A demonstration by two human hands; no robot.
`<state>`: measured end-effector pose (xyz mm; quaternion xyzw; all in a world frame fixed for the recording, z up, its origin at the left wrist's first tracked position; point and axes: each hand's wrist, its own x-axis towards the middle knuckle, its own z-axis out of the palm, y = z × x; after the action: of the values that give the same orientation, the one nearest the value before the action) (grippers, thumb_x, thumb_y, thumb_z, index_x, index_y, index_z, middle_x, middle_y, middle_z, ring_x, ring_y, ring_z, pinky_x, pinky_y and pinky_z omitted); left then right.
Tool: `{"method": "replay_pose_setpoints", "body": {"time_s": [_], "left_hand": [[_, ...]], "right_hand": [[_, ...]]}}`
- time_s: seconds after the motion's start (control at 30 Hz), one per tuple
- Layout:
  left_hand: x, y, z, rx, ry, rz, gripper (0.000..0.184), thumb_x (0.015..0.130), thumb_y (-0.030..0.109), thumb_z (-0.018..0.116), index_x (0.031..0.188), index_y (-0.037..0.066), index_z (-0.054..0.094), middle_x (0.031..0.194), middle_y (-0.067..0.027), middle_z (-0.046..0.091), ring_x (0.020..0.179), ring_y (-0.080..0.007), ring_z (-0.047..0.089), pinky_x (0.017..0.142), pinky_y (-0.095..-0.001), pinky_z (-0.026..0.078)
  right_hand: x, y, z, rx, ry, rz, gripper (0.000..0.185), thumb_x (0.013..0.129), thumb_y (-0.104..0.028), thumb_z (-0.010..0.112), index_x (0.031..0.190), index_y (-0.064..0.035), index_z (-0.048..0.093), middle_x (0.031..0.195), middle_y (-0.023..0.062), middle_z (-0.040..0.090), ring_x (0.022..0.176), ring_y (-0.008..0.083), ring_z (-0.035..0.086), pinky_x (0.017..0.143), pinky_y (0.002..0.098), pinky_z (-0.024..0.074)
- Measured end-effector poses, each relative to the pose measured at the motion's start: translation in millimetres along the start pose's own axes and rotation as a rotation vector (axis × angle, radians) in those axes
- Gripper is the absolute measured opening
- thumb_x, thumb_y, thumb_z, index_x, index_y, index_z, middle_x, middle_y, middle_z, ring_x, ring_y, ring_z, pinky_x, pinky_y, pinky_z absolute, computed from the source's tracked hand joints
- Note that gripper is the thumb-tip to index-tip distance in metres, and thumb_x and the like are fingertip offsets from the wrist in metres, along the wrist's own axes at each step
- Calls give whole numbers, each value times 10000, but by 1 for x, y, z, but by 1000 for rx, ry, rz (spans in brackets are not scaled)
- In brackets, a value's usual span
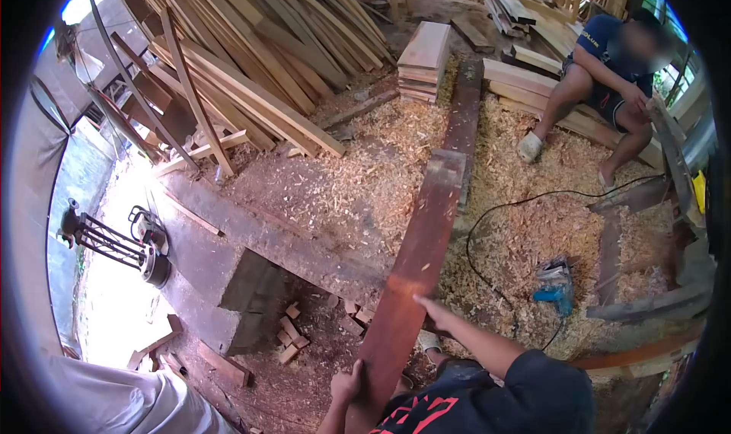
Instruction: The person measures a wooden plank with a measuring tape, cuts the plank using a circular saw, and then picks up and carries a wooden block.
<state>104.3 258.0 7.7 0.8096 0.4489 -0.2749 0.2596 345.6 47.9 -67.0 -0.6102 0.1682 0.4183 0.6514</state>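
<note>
A long reddish-brown wooden plank (417, 244) runs away from my body, its far end over a dark beam (463, 122) on the ground. My left hand (346, 383) grips the plank's left edge near its close end, thumb on top. Farther along, my right hand (434, 314) holds the right edge. The undersides of both hands' grips are hidden by the wood. A few shavings lie on the plank's upper face.
A blue electric planer (554, 291) and black cable (474, 236) lie among shavings at right. Another person (609, 72) sits on stacked boards (525, 80). Boards (259, 46) lean at back left; a short board stack (424, 53) stands ahead. A block (255, 297) and offcuts (289, 333) lie left.
</note>
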Motion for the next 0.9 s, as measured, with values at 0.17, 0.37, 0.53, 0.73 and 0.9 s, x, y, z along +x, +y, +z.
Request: {"method": "replay_pose_setpoints", "body": {"time_s": [0.17,0.37,0.53,0.73,0.9], "left_hand": [[53,98,-6,35,269,288,846,801,706,412,1085,-69,598,1057,-300,588,1078,-409,543,958,-450,396],[54,74,-42,-328,732,512,433,815,409,618,941,-5,602,933,-190,609,901,-374,570,782,-461,442],[20,-122,37,84,589,-151,503,823,486,583,937,-2,626,925,-229,614,899,-398,583,780,-466,457],[-48,-254,91,-1544,-439,-626,849,805,713,409,1266,5,497,1259,-245,518,1132,-396,512,890,-500,435],[-22,-185,128,-1717,-358,-246,783,803,649,442,1289,44,333,1255,-176,458,1159,-370,422,954,-510,335]], "right_hand": [[4,-64,-12,-776,600,-364,511,803,-448,635,1070,-12,608,1006,163,652,929,323,624,825,409,472],[-7,-14,-13,-694,277,-117,403,761,-417,657,854,-25,660,889,176,674,854,310,651,751,404,489],[-47,33,17,-689,45,179,515,815,-529,604,834,-16,641,671,80,638,536,174,620,451,306,494],[-53,119,40,-23,-242,416,557,812,-391,685,1250,-98,508,1157,103,570,1039,280,553,893,471,450],[-50,144,53,109,-371,250,557,793,-281,717,1246,-32,510,1179,96,586,1099,222,527,918,388,419]]}}
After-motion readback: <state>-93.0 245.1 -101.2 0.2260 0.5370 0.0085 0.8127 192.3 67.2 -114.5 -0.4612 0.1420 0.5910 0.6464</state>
